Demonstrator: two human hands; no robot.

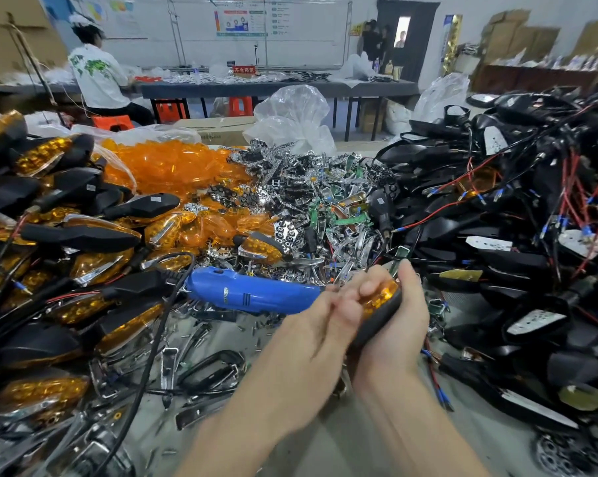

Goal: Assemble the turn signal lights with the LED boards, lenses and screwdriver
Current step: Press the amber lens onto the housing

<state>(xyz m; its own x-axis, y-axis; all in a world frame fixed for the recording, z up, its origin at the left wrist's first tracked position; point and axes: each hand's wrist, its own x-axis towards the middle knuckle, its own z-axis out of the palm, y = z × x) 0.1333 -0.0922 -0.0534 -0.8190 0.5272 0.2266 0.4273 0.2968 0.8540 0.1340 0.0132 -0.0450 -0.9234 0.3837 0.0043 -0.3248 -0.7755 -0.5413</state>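
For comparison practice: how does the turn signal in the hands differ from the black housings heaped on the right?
The held turn signal carries an orange lens; the black housings show bare boards. The left hand and right hand grip it; the housings lie heaped among wires. Both are black-shelled.

Item 1: red sign on far bench; white characters, I read 不合格区.
Item 2: wall posters; print too small for me.
Item 3: label on blue screwdriver; blurred.
Item 4: white sticker on black housing; illegible.
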